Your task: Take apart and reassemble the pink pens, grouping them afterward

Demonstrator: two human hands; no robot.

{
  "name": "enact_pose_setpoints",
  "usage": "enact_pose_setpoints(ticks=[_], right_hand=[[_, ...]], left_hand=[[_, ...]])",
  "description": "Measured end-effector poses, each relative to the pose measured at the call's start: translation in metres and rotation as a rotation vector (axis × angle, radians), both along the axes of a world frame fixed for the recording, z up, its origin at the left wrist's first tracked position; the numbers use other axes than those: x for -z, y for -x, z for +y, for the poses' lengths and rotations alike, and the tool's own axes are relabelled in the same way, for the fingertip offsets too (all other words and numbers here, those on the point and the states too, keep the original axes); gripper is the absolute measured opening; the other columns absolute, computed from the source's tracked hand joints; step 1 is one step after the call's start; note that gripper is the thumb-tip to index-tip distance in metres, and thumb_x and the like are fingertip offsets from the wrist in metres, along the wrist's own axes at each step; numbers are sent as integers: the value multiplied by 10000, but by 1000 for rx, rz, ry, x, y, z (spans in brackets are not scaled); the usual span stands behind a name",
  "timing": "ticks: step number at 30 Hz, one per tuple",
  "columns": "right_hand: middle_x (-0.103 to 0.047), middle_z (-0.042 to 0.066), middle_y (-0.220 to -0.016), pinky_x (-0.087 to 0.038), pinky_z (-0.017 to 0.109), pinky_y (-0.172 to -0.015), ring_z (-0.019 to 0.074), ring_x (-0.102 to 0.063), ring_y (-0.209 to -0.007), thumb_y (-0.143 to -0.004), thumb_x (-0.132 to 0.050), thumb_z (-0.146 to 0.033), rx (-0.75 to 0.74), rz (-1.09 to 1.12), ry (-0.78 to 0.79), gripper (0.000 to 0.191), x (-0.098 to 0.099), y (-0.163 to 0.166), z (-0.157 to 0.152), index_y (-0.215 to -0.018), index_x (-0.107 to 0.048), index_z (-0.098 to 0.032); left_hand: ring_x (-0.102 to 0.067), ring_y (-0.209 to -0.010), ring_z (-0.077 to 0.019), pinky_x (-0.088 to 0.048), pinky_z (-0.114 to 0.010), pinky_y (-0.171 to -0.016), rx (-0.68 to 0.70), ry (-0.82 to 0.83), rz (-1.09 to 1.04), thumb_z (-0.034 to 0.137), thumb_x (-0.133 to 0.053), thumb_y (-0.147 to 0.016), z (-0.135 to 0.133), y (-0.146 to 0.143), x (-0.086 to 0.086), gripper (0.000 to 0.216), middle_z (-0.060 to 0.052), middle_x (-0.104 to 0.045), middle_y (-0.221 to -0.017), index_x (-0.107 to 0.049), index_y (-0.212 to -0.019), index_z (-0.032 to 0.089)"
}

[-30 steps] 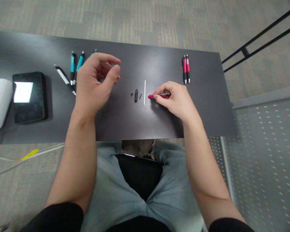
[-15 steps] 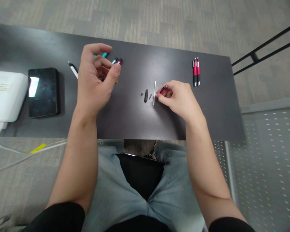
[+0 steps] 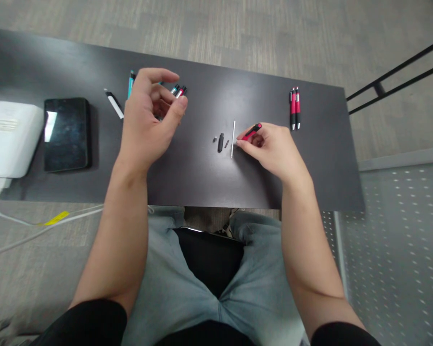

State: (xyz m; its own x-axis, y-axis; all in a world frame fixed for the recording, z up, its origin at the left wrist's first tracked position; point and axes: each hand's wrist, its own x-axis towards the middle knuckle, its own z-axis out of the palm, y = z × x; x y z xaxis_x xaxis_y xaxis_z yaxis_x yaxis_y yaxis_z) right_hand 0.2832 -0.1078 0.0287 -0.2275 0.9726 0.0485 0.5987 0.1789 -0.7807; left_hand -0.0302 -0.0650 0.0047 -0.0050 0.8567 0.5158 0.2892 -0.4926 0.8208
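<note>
My right hand (image 3: 274, 151) rests on the black table (image 3: 202, 178) and pinches a red and black pen barrel (image 3: 253, 130), tilted with its far end up. Just left of it lie a thin white refill (image 3: 233, 139), a short black grip piece (image 3: 220, 142) and two tiny dark parts (image 3: 226, 143). My left hand (image 3: 149, 125) hovers above the table's left half, fingers loosely curled and apart, with nothing in it. Behind it lie teal pens (image 3: 131, 84) and a red-tipped pen (image 3: 180, 91), partly hidden by the hand.
Two red pens (image 3: 295, 108) lie side by side at the far right. A white and black pen (image 3: 114, 103), a dark phone (image 3: 67, 133) and a white device (image 3: 10, 139) with a cable sit at the left. Black metal rails (image 3: 389, 77) cross the floor beyond the table.
My right hand has picked the red barrel up off the table and turned it so its far end points up. My left hand has stayed raised. The view has shifted left.
</note>
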Motion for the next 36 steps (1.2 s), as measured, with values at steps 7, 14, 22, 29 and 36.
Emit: enact_pose_setpoints(ticks=[7,14,22,29,36], right_hand=[[-805,100,-952,-617,608,-969,376,-655,-1005,-995,-1025,-745,81,101,-39,437,-15,-11,-5,-980,-834,-353],[-825,91,-938,-593,554,-926,314,-698,-854,-1007,-981,-636,191,-42,3,402,-3,-34,-5,-1043,-784,-288],[-831,19,-892,-620,493,-956,325,-777,-853,-1010,-941,-442,114,-73,40,657,21,-25,-11,-1607,-705,-306],[-801,9,-925,-635,465,-913,277,-740,-822,-1019,-942,-510,98,-7,76,589,19,-27,-11,-1540,-774,-292],[-722,123,-1592,-710,532,-1066,292,-735,-1060,-759,-1145,-508,-45,19,35,980,24,-50,-9,-1652,-784,-325]], left_hand=[[-638,-715,-156,-450,-396,-678,42,31,32,1066,-884,-948,0,0,-4,840,50,-723,-869,-742,-1289,312],[-641,-768,-177,-491,-424,-770,50,104,125,791,-945,-1064,-2,-8,-5,543,40,-717,-895,-734,-1236,320],[-737,-863,-251,-608,-439,-860,73,216,307,599,-842,-1073,-6,-19,-9,291,-7,-801,-945,-818,-1208,342],[-763,-890,-268,-640,-418,-871,124,265,440,494,-810,-1045,-6,-23,-7,239,-51,-854,-975,-856,-1158,289],[-774,-895,-280,-647,-405,-875,134,288,487,489,-781,-1050,-3,-22,-5,248,-65,-871,-987,-886,-1114,273]])
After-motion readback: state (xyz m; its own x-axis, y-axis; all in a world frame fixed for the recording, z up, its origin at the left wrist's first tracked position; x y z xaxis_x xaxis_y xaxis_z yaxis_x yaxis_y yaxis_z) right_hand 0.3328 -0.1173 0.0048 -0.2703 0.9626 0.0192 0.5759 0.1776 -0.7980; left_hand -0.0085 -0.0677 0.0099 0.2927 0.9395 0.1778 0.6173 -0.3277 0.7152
